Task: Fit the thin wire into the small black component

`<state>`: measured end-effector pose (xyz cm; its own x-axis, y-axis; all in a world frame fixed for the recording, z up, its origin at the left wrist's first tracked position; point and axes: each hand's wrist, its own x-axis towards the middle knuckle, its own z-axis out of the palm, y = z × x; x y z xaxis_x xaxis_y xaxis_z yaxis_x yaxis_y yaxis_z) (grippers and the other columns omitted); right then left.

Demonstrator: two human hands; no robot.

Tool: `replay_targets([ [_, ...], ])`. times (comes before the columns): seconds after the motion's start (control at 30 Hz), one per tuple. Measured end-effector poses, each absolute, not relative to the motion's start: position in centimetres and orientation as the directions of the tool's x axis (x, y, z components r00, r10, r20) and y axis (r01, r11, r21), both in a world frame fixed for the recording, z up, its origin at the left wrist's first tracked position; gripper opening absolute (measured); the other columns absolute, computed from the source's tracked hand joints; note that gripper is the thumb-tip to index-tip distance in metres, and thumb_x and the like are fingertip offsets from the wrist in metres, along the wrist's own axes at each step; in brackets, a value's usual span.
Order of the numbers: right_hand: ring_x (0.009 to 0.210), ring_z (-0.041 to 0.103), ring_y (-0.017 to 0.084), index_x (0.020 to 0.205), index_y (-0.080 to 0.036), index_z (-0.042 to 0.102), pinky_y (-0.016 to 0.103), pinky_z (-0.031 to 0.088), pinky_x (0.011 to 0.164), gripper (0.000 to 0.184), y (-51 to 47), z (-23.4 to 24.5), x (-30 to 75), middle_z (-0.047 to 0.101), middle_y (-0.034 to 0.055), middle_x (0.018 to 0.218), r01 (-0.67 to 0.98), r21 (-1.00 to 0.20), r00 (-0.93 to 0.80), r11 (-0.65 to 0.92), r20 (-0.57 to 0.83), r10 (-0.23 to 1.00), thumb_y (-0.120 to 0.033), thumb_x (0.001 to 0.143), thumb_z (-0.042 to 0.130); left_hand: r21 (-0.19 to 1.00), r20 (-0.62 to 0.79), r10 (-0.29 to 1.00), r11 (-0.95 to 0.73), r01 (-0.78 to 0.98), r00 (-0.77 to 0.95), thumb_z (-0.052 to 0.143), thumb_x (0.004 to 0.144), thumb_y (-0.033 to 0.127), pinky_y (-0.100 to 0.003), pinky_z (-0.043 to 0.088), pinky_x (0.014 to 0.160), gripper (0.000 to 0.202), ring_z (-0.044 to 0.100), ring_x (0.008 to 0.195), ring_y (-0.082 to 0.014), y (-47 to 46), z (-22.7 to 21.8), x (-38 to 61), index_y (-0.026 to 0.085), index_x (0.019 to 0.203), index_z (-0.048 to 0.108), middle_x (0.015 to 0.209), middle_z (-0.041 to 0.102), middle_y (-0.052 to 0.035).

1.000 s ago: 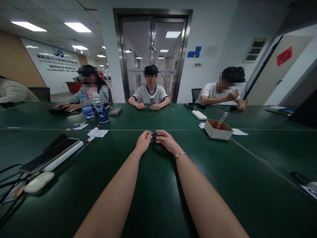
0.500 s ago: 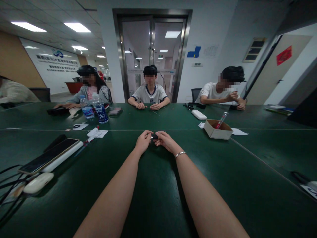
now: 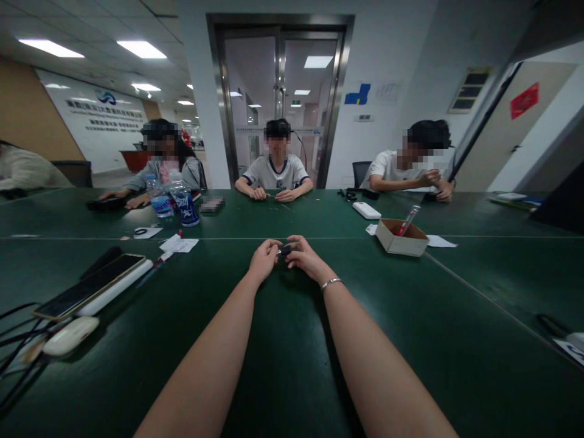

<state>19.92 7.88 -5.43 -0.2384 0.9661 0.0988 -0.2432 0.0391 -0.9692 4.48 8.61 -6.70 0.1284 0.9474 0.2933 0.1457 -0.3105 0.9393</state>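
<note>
Fingers [image 3: 272, 246] pinched a small dark piece [image 3: 285, 249] over the bench [image 3: 410, 316]
Both the left hand [image 3: 263, 260] and the right hand [image 3: 306, 258] gripped it shut; low, braced wrists would likely have steadied the hold.

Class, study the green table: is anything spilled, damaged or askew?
Nothing is spilled or broken. The left hand and right hand pinch a small dark object. A red tube leans out of the cardboard box; a phone lies on a white slab.

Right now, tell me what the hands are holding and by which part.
A small black object, too small to identify, pinched between both: the left hand has its left end, the right hand its right end.
</note>
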Motion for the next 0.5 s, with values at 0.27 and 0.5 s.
replay_targets([
  [0.27, 0.052, 0.059, 0.010, 0.099, -0.022, 0.045, 0.018, 0.050, 0.041, 0.040, 7.92, -5.55, 20.11, 0.058, -0.0028, 0.079, -0.272, -0.962, -0.222, 0.008, 0.071, 0.973, -0.015, 0.068, 0.068, 0.933, 0.307, 0.942, -0.326, 0.150, 0.136, 0.044, 0.085, 0.028, -0.021, 0.032, 0.050, 0.022, 0.044, 0.049, -0.0104, 8.78, -6.94, 4.46, 0.016, 0.096, 0.059, 0.053, 0.047, 0.0035],
  [0.5, 0.042, 0.055, 0.010, 0.100, -0.021, 0.045, 0.018, 0.044, 0.035, 0.033, 8.27, -5.78, 19.99, 0.056, -0.0043, 0.067, -0.208, -0.978, -0.219, -0.035, 0.012, 0.976, -0.024, 0.074, 0.065, 0.933, 0.299, 0.943, -0.321, 0.162, 0.144, 0.046, 0.085, 0.033, -0.021, 0.031, 0.050, 0.023, 0.045, 0.049, -0.0105, 8.71, -6.90, 4.45, 0.018, 0.095, 0.059, 0.053, 0.046, 0.0040],
])
